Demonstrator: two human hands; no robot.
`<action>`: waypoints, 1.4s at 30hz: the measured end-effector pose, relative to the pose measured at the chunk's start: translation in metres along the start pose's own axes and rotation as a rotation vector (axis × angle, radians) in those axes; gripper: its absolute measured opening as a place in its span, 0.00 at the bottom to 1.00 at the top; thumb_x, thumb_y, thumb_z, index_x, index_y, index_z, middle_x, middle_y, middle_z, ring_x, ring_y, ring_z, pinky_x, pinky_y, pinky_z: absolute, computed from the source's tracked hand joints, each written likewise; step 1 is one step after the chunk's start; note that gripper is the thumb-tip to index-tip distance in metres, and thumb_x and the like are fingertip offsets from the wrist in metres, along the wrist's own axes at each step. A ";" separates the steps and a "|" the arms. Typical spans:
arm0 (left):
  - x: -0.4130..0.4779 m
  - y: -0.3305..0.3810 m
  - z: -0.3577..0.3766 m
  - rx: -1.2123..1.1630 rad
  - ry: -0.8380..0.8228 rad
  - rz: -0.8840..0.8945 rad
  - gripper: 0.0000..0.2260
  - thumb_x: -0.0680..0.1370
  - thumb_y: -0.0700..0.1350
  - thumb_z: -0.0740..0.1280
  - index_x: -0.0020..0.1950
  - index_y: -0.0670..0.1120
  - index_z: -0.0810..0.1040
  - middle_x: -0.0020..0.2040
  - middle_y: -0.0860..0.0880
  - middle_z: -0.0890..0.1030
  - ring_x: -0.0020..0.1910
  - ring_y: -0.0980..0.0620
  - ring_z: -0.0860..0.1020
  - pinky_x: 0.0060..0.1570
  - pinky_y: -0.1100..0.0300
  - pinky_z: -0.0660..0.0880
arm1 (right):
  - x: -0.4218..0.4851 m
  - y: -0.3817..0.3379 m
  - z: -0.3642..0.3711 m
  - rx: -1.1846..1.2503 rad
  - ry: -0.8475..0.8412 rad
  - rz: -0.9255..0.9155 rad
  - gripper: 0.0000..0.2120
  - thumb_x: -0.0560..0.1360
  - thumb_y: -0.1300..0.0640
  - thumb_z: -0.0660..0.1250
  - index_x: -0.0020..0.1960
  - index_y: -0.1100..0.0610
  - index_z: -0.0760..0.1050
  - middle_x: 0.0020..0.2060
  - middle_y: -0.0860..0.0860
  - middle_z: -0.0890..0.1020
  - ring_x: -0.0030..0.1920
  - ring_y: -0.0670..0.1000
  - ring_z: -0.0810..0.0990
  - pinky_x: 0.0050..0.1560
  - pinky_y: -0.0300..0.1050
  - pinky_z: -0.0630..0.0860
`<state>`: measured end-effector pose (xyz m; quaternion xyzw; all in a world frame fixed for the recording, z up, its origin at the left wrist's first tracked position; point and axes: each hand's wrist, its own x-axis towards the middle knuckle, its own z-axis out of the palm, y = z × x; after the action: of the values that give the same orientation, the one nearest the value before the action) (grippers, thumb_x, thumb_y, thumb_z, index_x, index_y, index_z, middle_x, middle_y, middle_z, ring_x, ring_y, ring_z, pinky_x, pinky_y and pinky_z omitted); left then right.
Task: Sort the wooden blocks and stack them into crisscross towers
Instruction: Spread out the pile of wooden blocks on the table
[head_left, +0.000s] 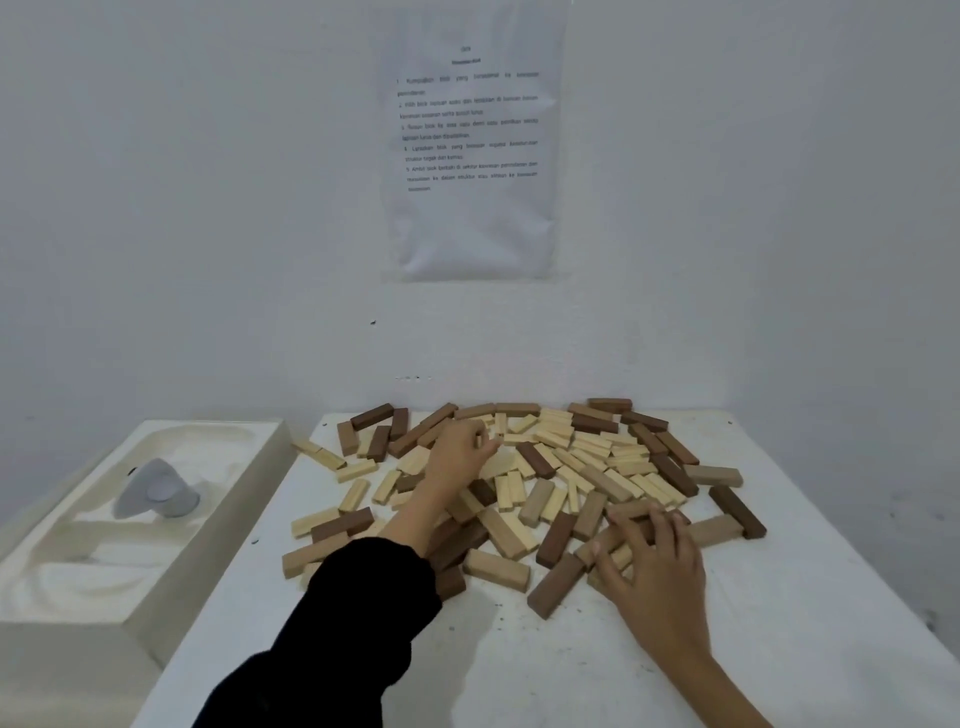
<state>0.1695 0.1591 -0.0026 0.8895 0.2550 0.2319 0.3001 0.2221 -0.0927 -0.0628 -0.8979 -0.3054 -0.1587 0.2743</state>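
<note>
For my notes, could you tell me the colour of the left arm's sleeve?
The sleeve is black; head view shows it.

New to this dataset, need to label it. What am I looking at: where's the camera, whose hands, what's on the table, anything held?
No machine here: a person works with two bare hands. The single picture comes from a camera worn on the head, looking forward and down. On the white table lies a pile of wooden blocks, pale, tan and dark brown mixed; no tower stands yet. The left hand, in a black sleeve, reaches to the far middle of the pile and appears to pinch a pale block. The right hand rests on blocks at the pile's near right edge; whether it grips any cannot be told. Left of the table sits a white tray with a grey object in it. A printed sheet hangs on the wall, too blurred to read.
</note>
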 end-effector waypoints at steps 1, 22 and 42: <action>0.003 0.003 0.004 0.021 -0.002 0.008 0.16 0.77 0.51 0.67 0.33 0.47 0.68 0.33 0.50 0.73 0.32 0.54 0.69 0.32 0.60 0.64 | 0.000 -0.002 0.000 0.000 0.001 -0.003 0.25 0.69 0.39 0.54 0.55 0.51 0.81 0.59 0.60 0.77 0.61 0.67 0.73 0.53 0.65 0.73; -0.126 -0.075 -0.118 0.470 -0.554 -0.257 0.68 0.43 0.85 0.55 0.77 0.56 0.40 0.77 0.49 0.49 0.76 0.44 0.49 0.73 0.43 0.50 | -0.001 0.003 0.001 0.007 0.008 -0.017 0.28 0.70 0.38 0.53 0.55 0.54 0.80 0.59 0.64 0.76 0.61 0.69 0.71 0.55 0.67 0.70; -0.148 -0.080 -0.102 0.430 -0.093 -0.090 0.40 0.57 0.71 0.62 0.63 0.51 0.65 0.54 0.52 0.65 0.50 0.53 0.67 0.44 0.63 0.66 | -0.003 0.004 0.005 -0.001 0.034 -0.022 0.20 0.70 0.45 0.64 0.56 0.55 0.80 0.59 0.65 0.76 0.61 0.70 0.70 0.54 0.67 0.69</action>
<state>-0.0258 0.1693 -0.0209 0.9304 0.3241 0.1173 0.1249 0.2226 -0.0937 -0.0695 -0.8917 -0.3107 -0.1771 0.2773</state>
